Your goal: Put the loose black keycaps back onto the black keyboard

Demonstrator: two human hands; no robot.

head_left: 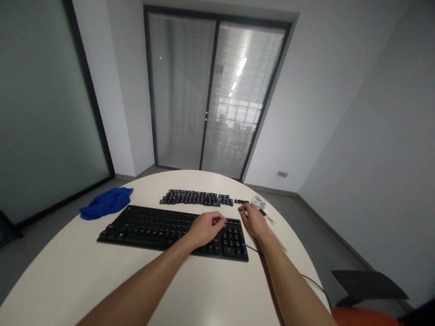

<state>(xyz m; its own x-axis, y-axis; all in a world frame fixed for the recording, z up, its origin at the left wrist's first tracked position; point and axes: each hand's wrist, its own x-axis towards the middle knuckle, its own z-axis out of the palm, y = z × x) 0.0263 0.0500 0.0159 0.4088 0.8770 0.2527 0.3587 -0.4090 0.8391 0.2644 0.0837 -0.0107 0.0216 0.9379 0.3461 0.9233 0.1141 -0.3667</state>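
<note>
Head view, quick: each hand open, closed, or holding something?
Left hand: partly curled over the keyboard; any hold cannot be told.
Right hand: at a small black piece; grip cannot be told.

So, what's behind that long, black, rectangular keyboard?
Rows of small, black, blocky keycaps sit on the cream-coloured, curved-edged table behind the keyboard. The bare left hand covers part of the keyboard's back edge, so anything directly beneath the hand cannot be seen.

The tabletop [64, 276] offers free room at near left. Between the keyboard [146, 226] and rows of loose keycaps [195, 198] runs a narrow gap, the right hand [252, 218] obstructing its right end.
</note>
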